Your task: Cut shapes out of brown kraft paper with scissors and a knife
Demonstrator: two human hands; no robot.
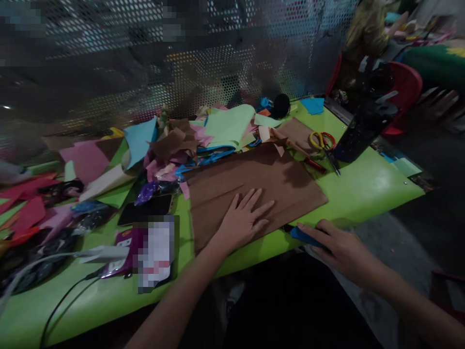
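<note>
A large brown sheet [218, 189] lies on the green table [378, 189]. My left hand [243, 220] rests flat on its lower middle, fingers spread. At the table's front edge, just off the sheet's lower right side, my right hand [334, 242] is wrapped round a blue tool [305, 236] with a dark tip that points left toward the sheet's edge. Beyond the sheet's right side are scissors [333, 160] with yellow and red handles and a red pen-like object [315, 165].
Coloured scraps [228, 126] are heaped along the back and left. A phone [145, 211], a purple device [125, 247] with cables and a blurred item lie at left. A dark bottle [359, 126] stands at right, before a red chair [409, 87]. A perforated metal panel [225, 58] borders the back.
</note>
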